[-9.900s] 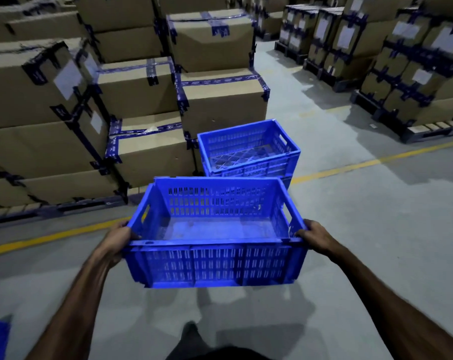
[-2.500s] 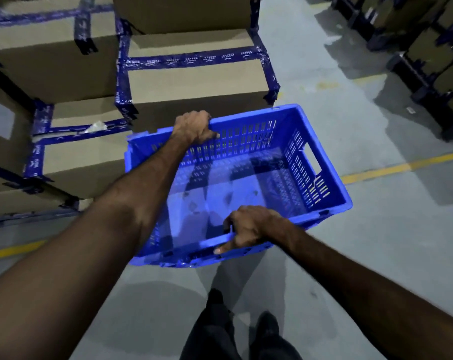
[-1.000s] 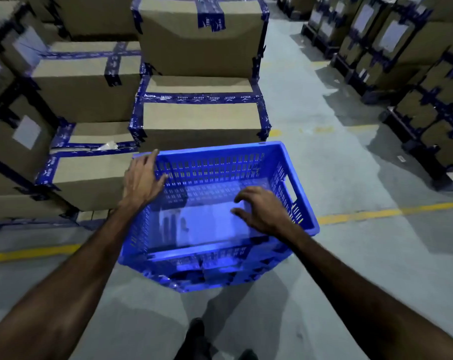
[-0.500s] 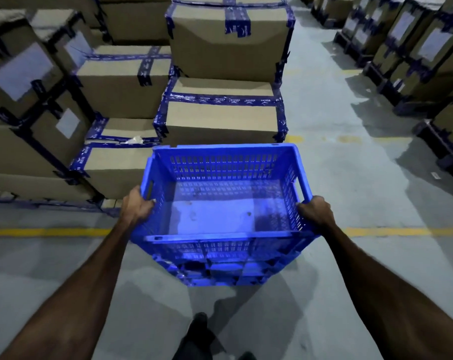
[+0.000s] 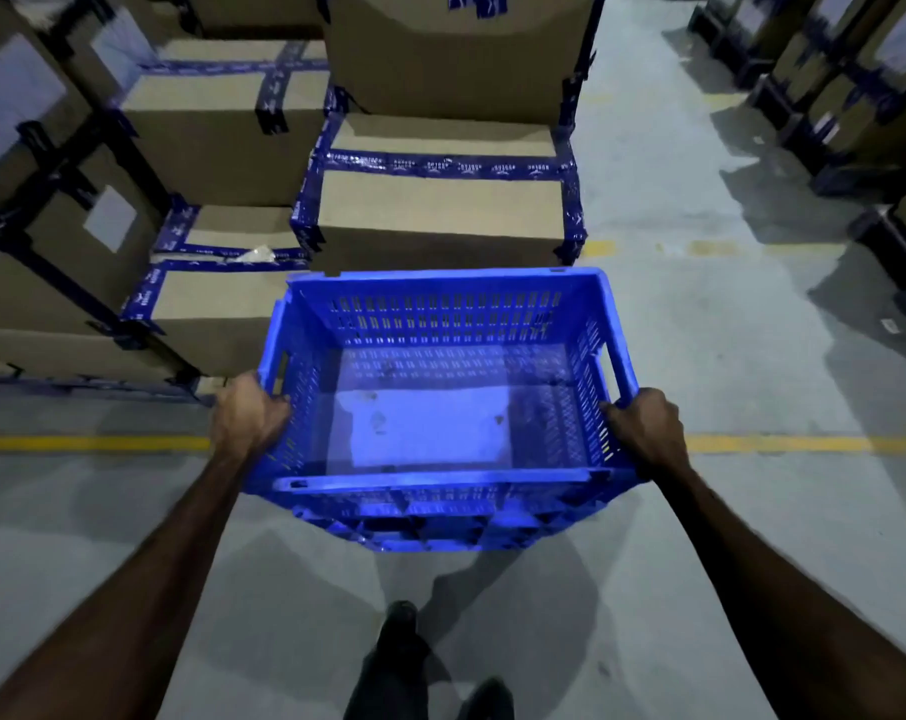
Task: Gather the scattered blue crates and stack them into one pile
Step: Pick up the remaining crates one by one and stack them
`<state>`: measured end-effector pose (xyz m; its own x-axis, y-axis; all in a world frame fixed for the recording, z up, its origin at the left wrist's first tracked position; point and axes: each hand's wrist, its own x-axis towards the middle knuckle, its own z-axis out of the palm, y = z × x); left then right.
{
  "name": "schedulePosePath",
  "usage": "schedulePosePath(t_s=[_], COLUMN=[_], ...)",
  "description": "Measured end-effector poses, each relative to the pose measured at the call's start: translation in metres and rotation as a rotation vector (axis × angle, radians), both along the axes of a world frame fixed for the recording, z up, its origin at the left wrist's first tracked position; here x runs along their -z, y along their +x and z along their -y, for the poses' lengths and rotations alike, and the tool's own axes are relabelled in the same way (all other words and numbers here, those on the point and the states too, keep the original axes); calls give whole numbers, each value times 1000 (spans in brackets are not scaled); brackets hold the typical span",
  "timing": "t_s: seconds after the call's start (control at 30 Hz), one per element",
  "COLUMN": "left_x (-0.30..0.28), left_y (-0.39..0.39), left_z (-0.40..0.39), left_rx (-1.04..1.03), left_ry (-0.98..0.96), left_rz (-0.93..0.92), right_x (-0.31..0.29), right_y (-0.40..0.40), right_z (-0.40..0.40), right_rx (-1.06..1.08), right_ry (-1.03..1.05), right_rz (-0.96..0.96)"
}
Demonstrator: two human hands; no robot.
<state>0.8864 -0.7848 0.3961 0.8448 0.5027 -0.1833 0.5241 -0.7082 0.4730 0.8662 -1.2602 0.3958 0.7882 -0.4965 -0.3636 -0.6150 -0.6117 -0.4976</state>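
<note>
A stack of blue slotted crates stands on the grey floor right in front of me. The top crate is empty, and the rims of lower crates show beneath its near wall. My left hand grips the top crate's left side at the handle slot. On the opposite side my right hand is closed on the right rim by the other handle slot. Both arms reach forward from the bottom corners. How many crates lie underneath is hidden.
Taped cardboard boxes on pallets rise just behind and left of the crates. More boxed pallets line the right side across a bare concrete aisle. A yellow floor line runs under the stack. My feet stand close behind it.
Since a second ago my hands moved from the far rim and the inside of the crate out to its two short sides and closed there. The view has shifted slightly closer.
</note>
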Motion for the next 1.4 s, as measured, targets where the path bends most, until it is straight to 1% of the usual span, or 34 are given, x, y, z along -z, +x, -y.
schedulePosePath(t_s=[0.33, 0.43, 0.53, 0.63, 0.7, 0.8, 0.93, 1.07, 1.2, 1.3, 1.4], left_x=[-9, -10, -14, -19, -22, -25, -24, -18, -9, -4, 0], left_y=[-5, -8, -10, -16, -26, -45, -81, -130, -183, -219, -249], left_z=[7, 5, 4, 2, 1, 0, 4, 15, 27, 37, 43], left_rx=[29, 33, 15, -34, -51, -38, -12, -25, -48, -51, -11], left_ry=[43, 24, -61, -115, -94, -65, -101, -175, -206, -233, -223], left_rz=[-27, -41, -27, 11, 29, 49, 102, 239, 319, 281, 235], right_x=[-12, -13, -15, -12, -10, -13, -19, -22, -22, -17, -10], right_y=[-7, -9, -11, -12, -19, -38, -66, -100, -134, -154, -174], right_z=[-5, -5, -4, 3, 10, 16, 26, 30, 24, 17, 6], right_rx=[0, 15, 19, -33, -92, -156, -202, -183, -132, -104, -69], right_ry=[-19, -6, 27, 79, 97, 119, 165, 160, 174, 214, 253], right_rz=[7, 6, 17, 19, 15, 40, 100, 193, 290, 285, 280])
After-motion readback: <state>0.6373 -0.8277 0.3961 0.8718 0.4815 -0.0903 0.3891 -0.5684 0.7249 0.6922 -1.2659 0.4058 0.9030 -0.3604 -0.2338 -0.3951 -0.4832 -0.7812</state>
